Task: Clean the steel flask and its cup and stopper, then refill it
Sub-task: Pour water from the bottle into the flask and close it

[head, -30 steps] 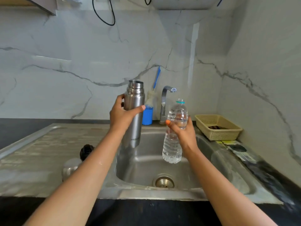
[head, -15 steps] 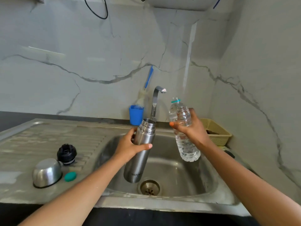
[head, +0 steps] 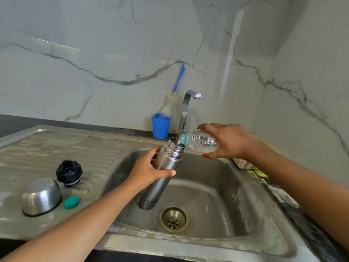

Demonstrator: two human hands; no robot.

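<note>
Flask (head: 160, 174): brushed steel, slim and tall, stacked rings round the neck, dark lettering near the base. Held tilted over the sink (head: 217, 195), open mouth up and to the right, base hanging low near the drain (head: 174, 219).
Left hand (head: 149, 169): wrapped round the flask's upper body, thumb laid across the front, fingers curled behind. A firm grip.
Right hand (head: 228, 140): clamped round the base end of a clear plastic bottle (head: 202, 141), tipped almost flat.
Bottle: ridged, uncapped, teal ring at the neck, mouth right at the flask's rim. Touching or just inside, cannot tell.
Cup (head: 41, 195): shiny steel, upside down on the drainboard (head: 47, 146), dark band round its rim.
Stopper (head: 69, 172): black, standing on the ribs just behind and to the right of the cup.
Teal cap (head: 71, 202): lying just beside the cup, on its right.
Back wall: curved tap (head: 187, 108) behind the bottle; blue tumbler (head: 161, 125) to its left, with a blue-handled brush (head: 178, 78) in it.
Basket (head: 245, 163): beige, only a corner peeking out under the right wrist.
</note>
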